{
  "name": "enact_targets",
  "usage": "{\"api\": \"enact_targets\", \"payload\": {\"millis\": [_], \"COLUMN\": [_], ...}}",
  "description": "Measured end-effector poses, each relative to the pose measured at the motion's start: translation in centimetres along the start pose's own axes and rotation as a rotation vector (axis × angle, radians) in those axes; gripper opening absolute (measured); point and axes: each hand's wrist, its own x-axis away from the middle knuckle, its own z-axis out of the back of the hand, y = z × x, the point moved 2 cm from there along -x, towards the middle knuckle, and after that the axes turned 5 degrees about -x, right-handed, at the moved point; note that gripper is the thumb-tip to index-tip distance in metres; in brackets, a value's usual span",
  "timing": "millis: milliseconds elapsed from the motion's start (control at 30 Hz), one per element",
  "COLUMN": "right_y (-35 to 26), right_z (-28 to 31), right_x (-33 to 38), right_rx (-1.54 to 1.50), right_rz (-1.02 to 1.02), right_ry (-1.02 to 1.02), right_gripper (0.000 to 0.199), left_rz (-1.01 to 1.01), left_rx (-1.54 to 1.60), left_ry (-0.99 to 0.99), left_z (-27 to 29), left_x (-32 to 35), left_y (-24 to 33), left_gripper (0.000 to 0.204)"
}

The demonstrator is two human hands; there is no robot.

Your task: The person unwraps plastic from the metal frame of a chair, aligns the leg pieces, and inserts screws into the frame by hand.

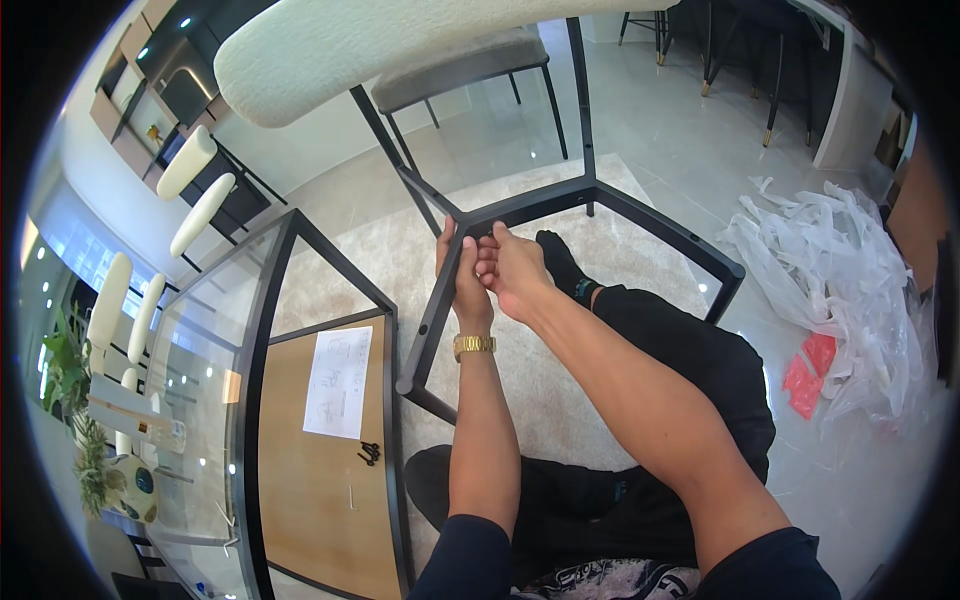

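Observation:
A black metal chair frame (pixel 640 212) with a cream padded backrest (pixel 400 55) stands before me, its seat rails bare and pierced by small holes. My left hand (pixel 467 280) grips the left side rail just below the rear corner, thumb on the inner face and fingers wrapped behind. Right beside it, my right hand (pixel 515 265) is closed at the inside of that corner, fingers curled and thumb against the rear rail. Whatever its fingertips pinch, if anything, is hidden.
Left stands a glass-topped table (pixel 265 330); its brown lower shelf (pixel 300 500) bears a paper sheet (pixel 338 385), black bolts (pixel 370 453) and a hex key (pixel 351 497). Plastic wrapping (pixel 830 290) and a red piece (pixel 808 375) lie right. Behind the frame is a grey-seated chair (pixel 460 75).

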Motion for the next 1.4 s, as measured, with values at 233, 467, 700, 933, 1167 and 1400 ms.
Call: {"api": "enact_targets", "payload": {"millis": [233, 467, 700, 933, 1167, 1400], "right_y": [0.0, 0.1, -0.6, -0.6, -0.2, -0.1], "right_z": [-0.1, -0.7, -0.4, 0.1, -0.5, -0.5], "right_x": [-0.2, 0.4, 0.6, -0.2, 0.2, 0.5], "right_rx": [0.090, 0.137, 0.166, 0.165, 0.166, 0.201], "right_rz": [0.081, 0.068, -0.050, 0.023, 0.064, 0.069], "right_ry": [-0.049, -0.019, -0.028, -0.049, -0.010, -0.025], "right_gripper": [0.026, 0.030, 0.030, 0.031, 0.028, 0.027], "left_rz": [0.040, -0.010, -0.004, 0.039, -0.029, -0.030], "left_rx": [0.030, -0.020, -0.045, -0.024, -0.037, -0.049], "left_ry": [-0.021, 0.010, -0.008, -0.035, 0.003, 0.004], "left_z": [-0.5, 0.0, 0.2, -0.4, 0.4, 0.5], "left_x": [0.5, 0.2, 0.1, 0.4, 0.1, 0.1], "left_y": [0.6, 0.5, 0.1, 0.4, 0.2, 0.1], "left_gripper": [0.043, 0.044, 0.046, 0.050, 0.051, 0.050]}}
